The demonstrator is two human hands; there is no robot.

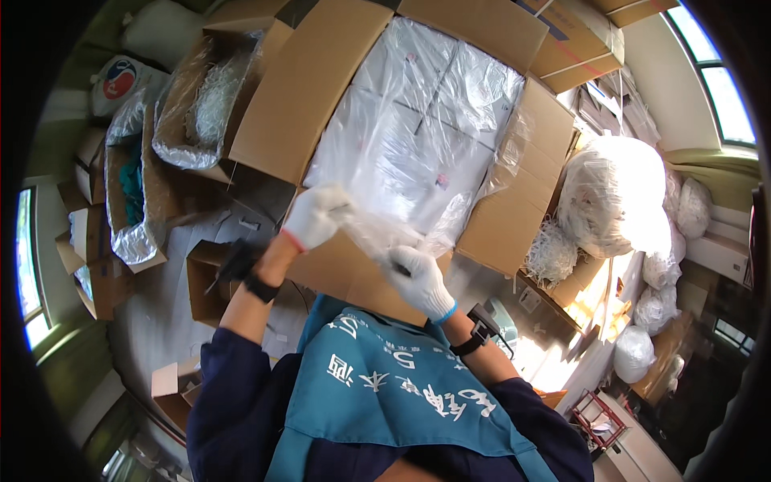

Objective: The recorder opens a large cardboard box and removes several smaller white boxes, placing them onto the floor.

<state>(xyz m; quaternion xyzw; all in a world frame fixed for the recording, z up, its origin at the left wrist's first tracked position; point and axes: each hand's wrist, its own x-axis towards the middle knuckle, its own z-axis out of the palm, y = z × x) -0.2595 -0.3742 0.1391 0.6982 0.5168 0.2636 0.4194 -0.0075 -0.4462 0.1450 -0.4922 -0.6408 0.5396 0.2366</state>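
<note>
In the head view, my gloved left hand (317,217) was closed on a bunched edge of the clear plastic sheet (397,173), and my gloved right hand (416,281) was clamped on another gathered part, nearer my teal apron (393,381). The sheet lay wrinkled inside a big open carton (309,84), over white packages (474,100) set side by side, and was drawn toward me over the near flap. To the left stood foil-lined boxes (165,153); to the right, near the carton, sat a bulging clear bag (606,197) beside shredded filler (551,253).
</note>
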